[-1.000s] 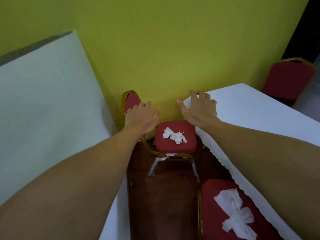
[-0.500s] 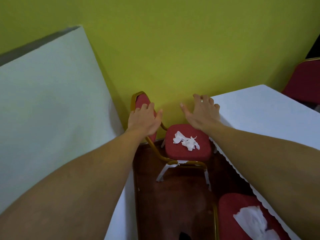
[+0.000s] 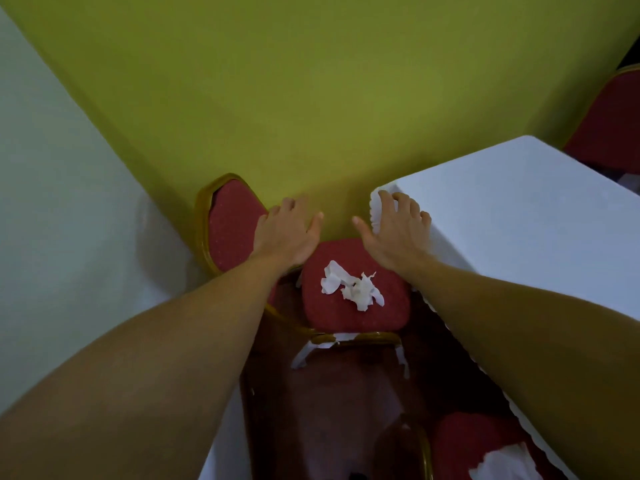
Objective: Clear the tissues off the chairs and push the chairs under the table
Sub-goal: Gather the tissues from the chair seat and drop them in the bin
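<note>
The crumpled tissue (image 3: 353,287) lies on the red seat of the far chair (image 3: 349,313), with the padded back (image 3: 228,230) standing to the left of the seat and the white-clothed bench (image 3: 519,220) just beside it on the right. Both arms reach out past the tissue: the left grip (image 3: 287,233) hovers in front of the chair back and the right grip (image 3: 394,233) over the bench corner, each open with fingers spread and lightly bent, holding nothing. Whether the right fingers touch the cloth cannot be told. So the tissue sits back toward the person from both palms, between the two forearms, its long axis running across the seat from upper left to lower right. The right grip looks somewhat nearer, its forearm passing just beside the tissue's right end, so picking it up likely means drawing that hand back and down. A second tissue (image 3: 502,462) waits on the near chair (image 3: 457,441) at lower right.
</note>
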Demonstrator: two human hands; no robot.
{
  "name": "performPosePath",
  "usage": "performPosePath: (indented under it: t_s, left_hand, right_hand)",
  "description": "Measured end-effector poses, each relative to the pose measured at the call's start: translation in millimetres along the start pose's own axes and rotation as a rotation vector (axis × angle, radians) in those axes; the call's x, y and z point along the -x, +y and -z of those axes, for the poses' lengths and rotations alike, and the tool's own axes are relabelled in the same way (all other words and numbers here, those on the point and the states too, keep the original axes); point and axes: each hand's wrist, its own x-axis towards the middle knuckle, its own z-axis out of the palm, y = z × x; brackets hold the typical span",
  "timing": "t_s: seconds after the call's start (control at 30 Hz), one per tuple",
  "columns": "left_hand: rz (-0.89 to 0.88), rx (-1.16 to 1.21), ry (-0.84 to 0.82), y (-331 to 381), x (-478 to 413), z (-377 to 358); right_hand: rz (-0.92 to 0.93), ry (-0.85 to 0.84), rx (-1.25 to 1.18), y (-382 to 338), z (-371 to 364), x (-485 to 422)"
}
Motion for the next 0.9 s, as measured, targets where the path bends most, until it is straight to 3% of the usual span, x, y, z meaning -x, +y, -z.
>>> performPosePath:
  t_s: [0.37,0.63,0.9]
  left_hand:
    - [-0.116,0.092,-0.146,-23.1,-144.6,-159.0]
    - [-0.112,0.081,-0.435,-51.6,-193.7,-301.5]
    - [-0.093,-0.094,-0.689,-61.2,-208.8,-434.4]
  right_hand:
    - [-0.108,-0.109,-0.025,46.7,-158.8,-73.5]
    - [-0.194,-0.369,-0.057,87.8,-293.1,-79.0]
    - [-0.221,-0.565,-0.177,120.7,-414.1,-52.2]
